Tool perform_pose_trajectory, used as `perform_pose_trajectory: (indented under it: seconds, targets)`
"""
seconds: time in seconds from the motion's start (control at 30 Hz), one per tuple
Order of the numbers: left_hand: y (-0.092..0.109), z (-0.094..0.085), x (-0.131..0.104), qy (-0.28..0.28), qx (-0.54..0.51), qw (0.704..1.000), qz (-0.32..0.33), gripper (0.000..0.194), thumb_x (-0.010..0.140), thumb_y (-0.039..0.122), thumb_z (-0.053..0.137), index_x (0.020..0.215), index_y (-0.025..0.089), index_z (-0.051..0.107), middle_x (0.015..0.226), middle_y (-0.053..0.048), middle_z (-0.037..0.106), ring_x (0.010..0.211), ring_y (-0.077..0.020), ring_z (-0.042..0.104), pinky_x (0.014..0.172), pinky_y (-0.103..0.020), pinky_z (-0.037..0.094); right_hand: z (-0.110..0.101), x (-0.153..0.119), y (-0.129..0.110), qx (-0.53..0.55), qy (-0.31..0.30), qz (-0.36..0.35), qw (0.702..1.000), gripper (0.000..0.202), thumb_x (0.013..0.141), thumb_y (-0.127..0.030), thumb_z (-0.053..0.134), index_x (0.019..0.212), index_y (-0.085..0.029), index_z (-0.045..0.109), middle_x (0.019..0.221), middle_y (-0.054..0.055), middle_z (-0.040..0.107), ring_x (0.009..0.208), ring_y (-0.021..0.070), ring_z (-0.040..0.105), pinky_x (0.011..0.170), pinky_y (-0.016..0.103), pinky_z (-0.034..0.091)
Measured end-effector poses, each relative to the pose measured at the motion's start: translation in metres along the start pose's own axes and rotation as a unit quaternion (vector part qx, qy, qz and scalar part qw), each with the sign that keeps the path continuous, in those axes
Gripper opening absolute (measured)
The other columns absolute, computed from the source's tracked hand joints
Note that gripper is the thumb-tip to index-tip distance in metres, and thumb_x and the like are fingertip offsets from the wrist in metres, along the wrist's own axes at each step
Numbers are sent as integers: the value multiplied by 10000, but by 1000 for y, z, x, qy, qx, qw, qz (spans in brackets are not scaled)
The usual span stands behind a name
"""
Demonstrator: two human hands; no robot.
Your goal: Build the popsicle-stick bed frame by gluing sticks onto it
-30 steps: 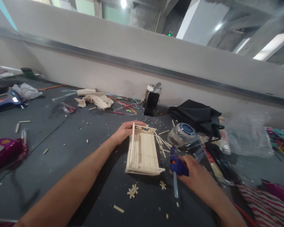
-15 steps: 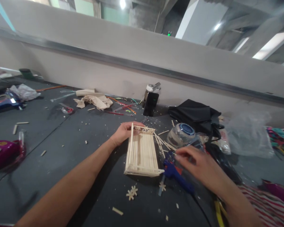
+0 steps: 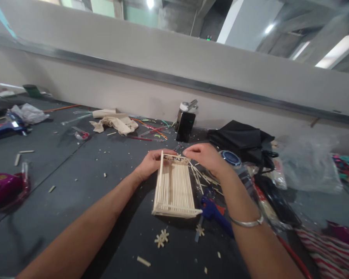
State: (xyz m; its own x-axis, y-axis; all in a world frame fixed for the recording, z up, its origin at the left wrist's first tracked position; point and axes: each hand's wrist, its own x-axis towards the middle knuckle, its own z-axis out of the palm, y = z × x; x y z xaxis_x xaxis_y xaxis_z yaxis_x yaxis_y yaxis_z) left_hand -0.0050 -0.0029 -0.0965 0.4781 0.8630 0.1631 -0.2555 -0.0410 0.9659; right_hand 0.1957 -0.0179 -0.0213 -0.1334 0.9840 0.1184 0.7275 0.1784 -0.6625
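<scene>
Off the glue gun (image 3: 214, 215) and up to the stick frame's far right corner comes the right hand (image 3: 205, 157), its fingertips pressed together; whether they pinch anything, I cannot tell. The left hand (image 3: 150, 164) is closed around the far left end of the stick frame (image 3: 178, 190), which sits mid-table (image 3: 84, 166), with star pieces (image 3: 162, 238) on the near side

phone (image 3: 185, 127) upright near wall (image 3: 110, 83) | black bag (image 3: 240, 135) right of phone | clear bag (image 3: 310, 166) farther right | striped cloth (image 3: 327, 246) lower right
</scene>
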Motion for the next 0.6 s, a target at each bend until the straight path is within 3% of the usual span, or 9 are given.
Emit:
perform_pose_trajectory:
  seconds: [0.3,0.6]
  targets:
    - [0,-1,1,-6,1,1000,11,391,640,241,732,1013,132,686,1015,-82,697,871,-179,632,834,-324,463,6,12,5,107,-75,81,988,211,662,-338,670,746,-163,756,677,27,711,605,152,601,569,262,437]
    - [-1,0,2,8,-2,1000,10,528,601,226,755,1107,141,634,1059,-103,690,900,-194,635,857,-349,469,4,20,9,116,-91,50,988,129,641,-277,669,691,-183,742,694,18,710,681,150,605,659,262,450]
